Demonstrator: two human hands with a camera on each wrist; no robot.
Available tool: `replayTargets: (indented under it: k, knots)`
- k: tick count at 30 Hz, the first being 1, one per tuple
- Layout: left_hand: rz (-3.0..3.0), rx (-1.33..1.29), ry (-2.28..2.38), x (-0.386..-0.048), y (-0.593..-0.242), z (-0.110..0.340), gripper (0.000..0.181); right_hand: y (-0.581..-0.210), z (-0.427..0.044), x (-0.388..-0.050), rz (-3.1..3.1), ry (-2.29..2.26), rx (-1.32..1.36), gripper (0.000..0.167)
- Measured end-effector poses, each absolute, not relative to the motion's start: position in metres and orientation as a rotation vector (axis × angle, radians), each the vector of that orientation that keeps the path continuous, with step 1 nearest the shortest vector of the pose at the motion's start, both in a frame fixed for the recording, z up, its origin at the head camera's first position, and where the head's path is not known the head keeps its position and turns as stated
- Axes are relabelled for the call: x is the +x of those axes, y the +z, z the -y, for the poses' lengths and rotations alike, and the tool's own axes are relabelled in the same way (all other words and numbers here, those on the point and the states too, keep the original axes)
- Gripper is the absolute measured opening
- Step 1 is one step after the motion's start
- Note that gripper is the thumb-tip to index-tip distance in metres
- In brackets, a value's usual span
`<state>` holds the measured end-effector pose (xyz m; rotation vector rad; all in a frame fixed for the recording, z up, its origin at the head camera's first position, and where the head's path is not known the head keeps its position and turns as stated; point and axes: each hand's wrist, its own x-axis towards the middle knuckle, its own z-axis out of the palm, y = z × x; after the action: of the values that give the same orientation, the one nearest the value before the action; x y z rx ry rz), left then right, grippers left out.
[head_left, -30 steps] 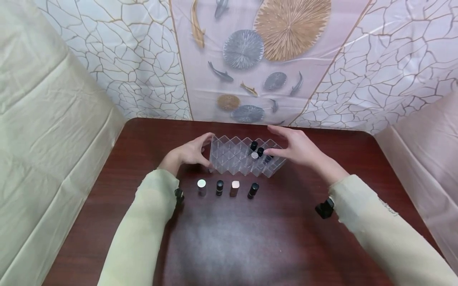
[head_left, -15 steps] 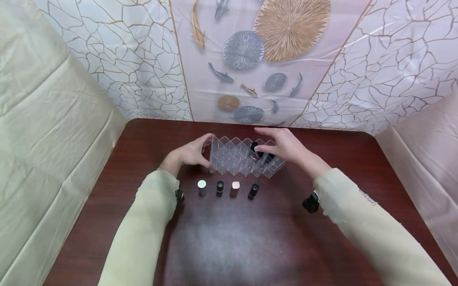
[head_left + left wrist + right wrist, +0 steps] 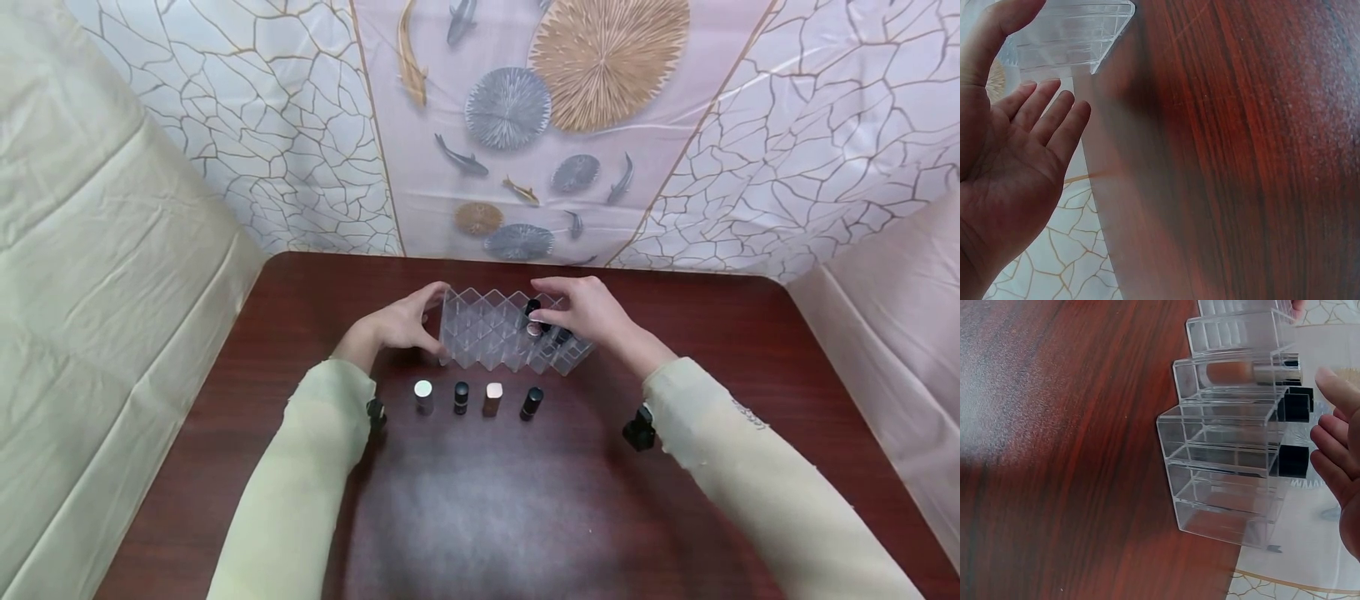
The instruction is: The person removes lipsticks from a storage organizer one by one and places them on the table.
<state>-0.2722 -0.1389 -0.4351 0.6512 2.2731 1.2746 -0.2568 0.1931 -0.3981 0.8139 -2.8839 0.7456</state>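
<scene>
A clear plastic lipstick organizer (image 3: pixel 480 329) with diamond-shaped slots sits near the back of the table. My left hand (image 3: pixel 397 323) holds its left end, thumb at the front corner and fingers at the rear. Over the right part hovers my right hand (image 3: pixel 585 308), thumb and fingers apart. Below it, slots contain a black-capped tube (image 3: pixel 532 307), a pale-topped tube (image 3: pixel 534 328) and other black caps. In the right wrist view, a gap separates the fingertips from the black cap (image 3: pixel 1293 461); a silver-collared tube (image 3: pixel 1275 372) stands near the thumb.
In front of the organizer stand a silver-topped tube (image 3: pixel 423 397), a black lipstick (image 3: pixel 461 397), a pink-topped lipstick (image 3: pixel 492 399) and another black lipstick (image 3: pixel 532 403). The dark wood table (image 3: pixel 480 517) meets a patterned cloth (image 3: pixel 517 108) behind.
My right hand has moved left and slightly toward me over the filled slots, with thumb and fingers closer together. The left hand and the organizer have stayed in place.
</scene>
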Motion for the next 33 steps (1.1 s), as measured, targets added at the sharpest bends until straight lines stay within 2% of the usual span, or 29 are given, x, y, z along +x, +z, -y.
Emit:
replayTargets:
  k: [24,33]
  knots:
    - [-2.28,0.685,1.282,-0.273,-0.436,0.141,0.101,-0.409,-0.185,-0.262,2.85,0.915,0.82,0.036]
    - [-2.287,0.66,1.256,-0.274,-0.436,0.141,0.108,-0.409,-0.186,-0.262,2.868,0.956,0.779,0.035]
